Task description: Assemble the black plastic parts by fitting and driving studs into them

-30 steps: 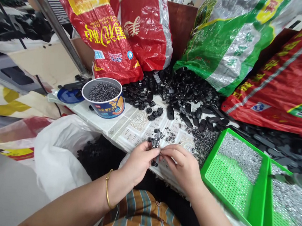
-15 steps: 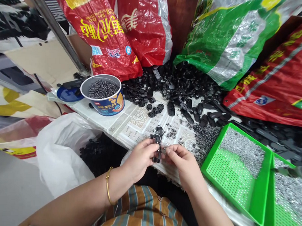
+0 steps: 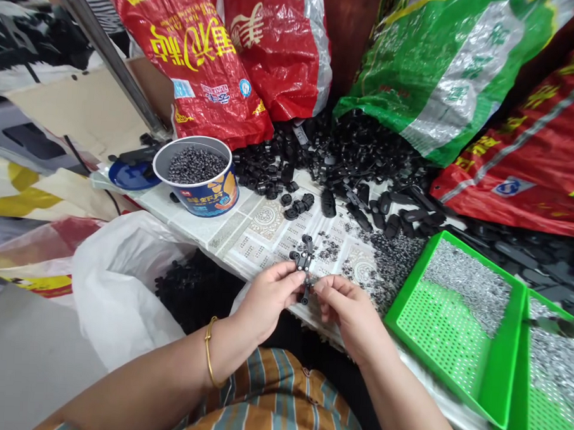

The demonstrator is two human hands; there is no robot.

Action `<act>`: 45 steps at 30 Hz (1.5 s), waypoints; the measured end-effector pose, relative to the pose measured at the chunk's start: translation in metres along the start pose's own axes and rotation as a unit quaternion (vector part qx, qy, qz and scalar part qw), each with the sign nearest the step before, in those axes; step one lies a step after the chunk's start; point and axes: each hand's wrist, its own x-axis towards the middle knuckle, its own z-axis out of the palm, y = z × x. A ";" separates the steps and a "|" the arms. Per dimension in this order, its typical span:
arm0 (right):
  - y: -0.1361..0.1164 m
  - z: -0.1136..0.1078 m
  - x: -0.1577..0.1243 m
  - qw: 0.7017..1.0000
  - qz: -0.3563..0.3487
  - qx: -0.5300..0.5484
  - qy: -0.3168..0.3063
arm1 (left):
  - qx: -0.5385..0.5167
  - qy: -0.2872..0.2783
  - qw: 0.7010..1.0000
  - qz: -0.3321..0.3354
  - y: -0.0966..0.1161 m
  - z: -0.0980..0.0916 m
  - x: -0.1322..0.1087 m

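Just over the table's front edge, my left hand (image 3: 274, 298) is closed on a small black plastic assembly (image 3: 304, 261) with jointed arms, round ends and bright metal dots. Beside it, my right hand (image 3: 347, 304) is closed, thumb and forefinger pinched together at the lower right of the assembly. Whatever is in that pinch is too small to make out. Tiny dark bits (image 3: 327, 247) are scattered on the patterned tabletop (image 3: 261, 245) beyond my hands.
At the left stands a blue tub (image 3: 206, 195) of small dark parts. Black plastic parts (image 3: 366, 155) are heaped under red and green sacks (image 3: 445, 76). Green perforated trays (image 3: 446, 330) with silvery pieces lie right. A white bag (image 3: 116, 296) hangs open below the edge.
The black assembly has turned in my left hand, so its arms now spread apart. My right hand stays pinched close beside it. The view has shifted slightly.
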 end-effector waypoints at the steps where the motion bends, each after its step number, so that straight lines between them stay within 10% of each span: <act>1: 0.000 -0.001 0.000 1.000 0.002 0.000 0.001 | 0.000 0.002 1.000 0.001 0.000 0.000 0.000; 27: -0.005 -0.002 0.007 0.998 0.046 0.044 -0.005 | 0.023 0.002 1.000 0.006 0.001 0.005 0.001; 45: 0.011 -0.002 0.002 0.995 -0.080 -0.045 0.031 | -0.035 -0.032 0.999 -0.023 -0.001 0.007 0.002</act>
